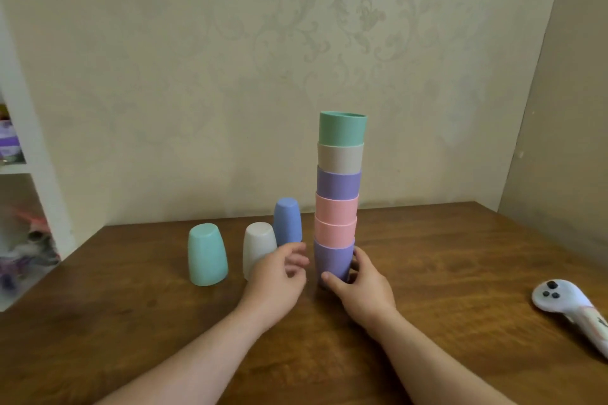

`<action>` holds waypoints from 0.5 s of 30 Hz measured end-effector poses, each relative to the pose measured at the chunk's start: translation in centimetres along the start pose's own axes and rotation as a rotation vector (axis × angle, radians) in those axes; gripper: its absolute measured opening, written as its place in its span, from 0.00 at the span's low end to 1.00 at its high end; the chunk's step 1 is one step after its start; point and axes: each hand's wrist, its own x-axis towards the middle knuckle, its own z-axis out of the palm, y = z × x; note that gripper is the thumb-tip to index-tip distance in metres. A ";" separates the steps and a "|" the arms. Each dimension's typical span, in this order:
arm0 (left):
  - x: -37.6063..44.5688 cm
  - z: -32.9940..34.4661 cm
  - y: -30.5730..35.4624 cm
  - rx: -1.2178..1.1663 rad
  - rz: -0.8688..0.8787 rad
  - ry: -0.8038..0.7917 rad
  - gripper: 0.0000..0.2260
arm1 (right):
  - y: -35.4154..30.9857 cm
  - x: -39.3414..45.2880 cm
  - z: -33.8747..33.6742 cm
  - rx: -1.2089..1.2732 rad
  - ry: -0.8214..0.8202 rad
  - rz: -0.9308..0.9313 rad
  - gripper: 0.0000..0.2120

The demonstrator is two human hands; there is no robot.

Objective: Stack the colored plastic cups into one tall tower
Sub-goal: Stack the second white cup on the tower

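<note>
A tower of several nested upright cups point(338, 194) stands on the wooden table point(444, 256): purple at the bottom, two pink, purple, beige, green on top. My right hand point(358, 286) wraps the bottom purple cup point(333, 261) from the right. My left hand point(279, 276) hovers just left of the tower with curled fingers, holding nothing. Three cups stand upside down to the left: a teal cup point(207, 255), a white cup point(258, 248) partly behind my left hand, and a blue cup point(287, 221) further back.
A white handheld controller point(572, 309) lies at the table's right edge. A patterned wall runs close behind the table, and a white shelf unit point(29, 154) with clutter stands at the left.
</note>
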 end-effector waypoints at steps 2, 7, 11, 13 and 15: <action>0.6 -2.7 0.2 0.248 0.238 0.228 0.15 | -0.2 0.0 0.1 -0.046 0.010 -0.014 0.39; 3.9 -7.2 1.2 0.715 0.157 0.084 0.27 | -0.2 -0.3 -0.1 -0.065 -0.003 -0.009 0.41; 4.2 -6.4 0.5 0.818 0.046 -0.217 0.36 | -0.2 -0.3 -0.1 -0.044 0.001 -0.004 0.41; 4.1 -5.9 0.4 0.880 0.056 -0.232 0.38 | -0.1 -0.2 -0.1 -0.040 -0.009 0.015 0.42; 4.3 -6.4 1.5 0.930 0.023 -0.274 0.39 | 0.0 0.0 0.1 -0.047 -0.011 0.026 0.43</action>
